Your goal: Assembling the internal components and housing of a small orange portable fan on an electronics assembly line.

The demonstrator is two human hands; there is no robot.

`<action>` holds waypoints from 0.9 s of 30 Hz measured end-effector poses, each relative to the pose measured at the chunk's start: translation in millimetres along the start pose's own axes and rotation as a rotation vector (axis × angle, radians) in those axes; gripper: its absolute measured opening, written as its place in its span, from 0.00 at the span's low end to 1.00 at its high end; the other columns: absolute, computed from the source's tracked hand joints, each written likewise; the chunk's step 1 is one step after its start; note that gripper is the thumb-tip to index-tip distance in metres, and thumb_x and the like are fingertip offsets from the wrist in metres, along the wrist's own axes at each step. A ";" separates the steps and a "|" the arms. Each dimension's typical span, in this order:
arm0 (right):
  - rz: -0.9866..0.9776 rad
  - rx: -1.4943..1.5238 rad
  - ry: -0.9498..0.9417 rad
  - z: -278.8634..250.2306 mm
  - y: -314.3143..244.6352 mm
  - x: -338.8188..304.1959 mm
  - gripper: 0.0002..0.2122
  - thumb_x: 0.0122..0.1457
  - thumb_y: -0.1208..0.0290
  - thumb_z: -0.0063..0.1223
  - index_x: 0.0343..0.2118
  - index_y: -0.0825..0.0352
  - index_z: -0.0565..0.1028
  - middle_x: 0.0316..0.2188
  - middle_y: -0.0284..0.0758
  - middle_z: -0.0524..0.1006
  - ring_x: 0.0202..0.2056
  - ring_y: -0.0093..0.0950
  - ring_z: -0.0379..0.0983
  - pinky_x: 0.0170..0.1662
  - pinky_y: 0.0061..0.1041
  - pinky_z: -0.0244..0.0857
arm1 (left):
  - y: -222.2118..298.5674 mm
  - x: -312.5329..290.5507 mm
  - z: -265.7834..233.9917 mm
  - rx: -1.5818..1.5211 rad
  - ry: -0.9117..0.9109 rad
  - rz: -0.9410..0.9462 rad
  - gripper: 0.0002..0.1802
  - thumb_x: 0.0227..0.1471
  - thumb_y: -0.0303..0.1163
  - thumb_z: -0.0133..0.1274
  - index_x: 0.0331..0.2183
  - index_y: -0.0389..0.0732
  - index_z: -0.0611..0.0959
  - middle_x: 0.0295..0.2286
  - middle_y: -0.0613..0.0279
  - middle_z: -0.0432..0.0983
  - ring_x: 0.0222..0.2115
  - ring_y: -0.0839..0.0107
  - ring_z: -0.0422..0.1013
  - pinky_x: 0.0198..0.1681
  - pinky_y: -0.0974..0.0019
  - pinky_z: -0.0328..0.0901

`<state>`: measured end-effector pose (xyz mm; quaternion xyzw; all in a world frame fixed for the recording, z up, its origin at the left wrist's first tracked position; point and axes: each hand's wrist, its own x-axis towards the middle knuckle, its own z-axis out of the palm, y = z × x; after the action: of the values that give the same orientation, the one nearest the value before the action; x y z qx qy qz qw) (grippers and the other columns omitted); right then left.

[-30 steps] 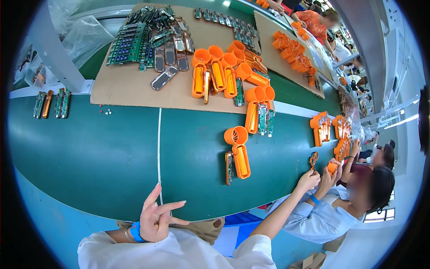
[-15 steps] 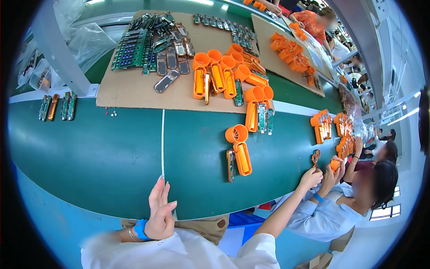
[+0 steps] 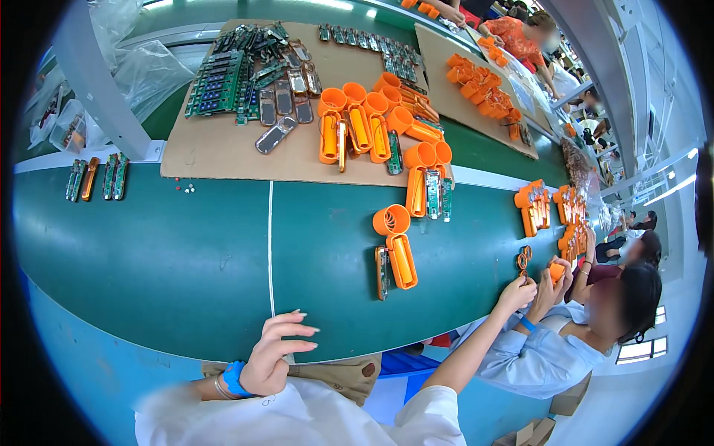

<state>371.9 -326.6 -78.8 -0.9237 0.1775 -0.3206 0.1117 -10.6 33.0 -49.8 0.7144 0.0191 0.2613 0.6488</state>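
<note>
My left hand [image 3: 277,355], with a blue band on its wrist, is raised at the table's near edge. Its fingers are bent, spread and empty. Far to the right, my right hand [image 3: 518,294] pinches the lower end of a small orange-and-black piece with two rings [image 3: 524,259]. Fine detail of that grip is too small to see. Between my hands, an orange plastic housing [image 3: 402,262] with a round cup and an orange cylinder inside lies on the green table [image 3: 171,275]. A narrow circuit-board assembly [image 3: 382,273] rests against its left side.
A cardboard sheet [image 3: 223,156] carries piled circuit boards [image 3: 216,89] and several orange housings [image 3: 360,128]. More boards [image 3: 114,177] lie at left. A co-worker's hands [image 3: 552,288] hold an orange part close to my right hand. Orange housings [image 3: 532,208] stand beyond.
My left hand's fingers have swung from pointing up to pointing right, and have spread. My right hand stays at the ringed piece.
</note>
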 end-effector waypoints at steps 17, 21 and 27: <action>-0.273 0.423 0.027 -14.0 -5.0 -7.7 0.16 0.63 0.65 0.43 0.26 0.73 0.73 0.19 0.39 0.74 0.21 0.32 0.69 0.27 0.30 0.61 | -5.3 -7.5 -7.9 -0.266 -0.164 0.007 0.25 0.28 0.06 0.34 0.27 0.28 0.82 0.25 0.51 0.79 0.25 0.61 0.77 0.24 0.66 0.71; -0.254 0.516 -0.010 -18.4 -12.6 -11.4 0.18 0.64 0.64 0.42 0.22 0.72 0.72 0.14 0.35 0.70 0.17 0.25 0.64 0.22 0.27 0.57 | -13.1 -9.0 -6.0 -0.313 -0.130 0.106 0.26 0.19 0.09 0.36 0.26 0.28 0.83 0.17 0.53 0.74 0.17 0.65 0.71 0.16 0.70 0.61; -0.215 0.595 -0.014 -4.0 -4.6 -10.5 0.19 0.65 0.63 0.41 0.23 0.75 0.73 0.12 0.32 0.67 0.15 0.21 0.59 0.20 0.26 0.54 | -13.1 -6.0 -6.5 -0.350 -0.161 0.130 0.25 0.17 0.10 0.38 0.25 0.27 0.82 0.12 0.56 0.68 0.13 0.65 0.64 0.14 0.68 0.57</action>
<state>362.9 -318.5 -80.0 -0.8661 -0.0236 -0.3622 0.3438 -14.3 38.9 -64.0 0.6092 -0.1245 0.2441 0.7442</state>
